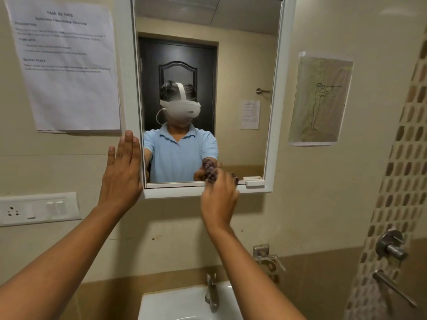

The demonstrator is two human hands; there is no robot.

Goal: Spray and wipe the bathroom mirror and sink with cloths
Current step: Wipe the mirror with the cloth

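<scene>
Mirror (242, 65) fills the 12 o'clock part of the head view in its white frame, with the sink (180, 303) at 6 o'clock below. Left hand (122, 174) lies flat with straight fingers against the frame's left edge, at 9 o'clock of the glass. Right hand (219, 197) has its grip curled round a dark purple cloth (209, 168), pressed to the mirror's lower edge at 5 o'clock.

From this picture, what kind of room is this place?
Most likely a small bathroom. A mirror in a white frame hangs on the wall above a white sink with a metal tap, and a band of small tiles runs down the right side.
</scene>
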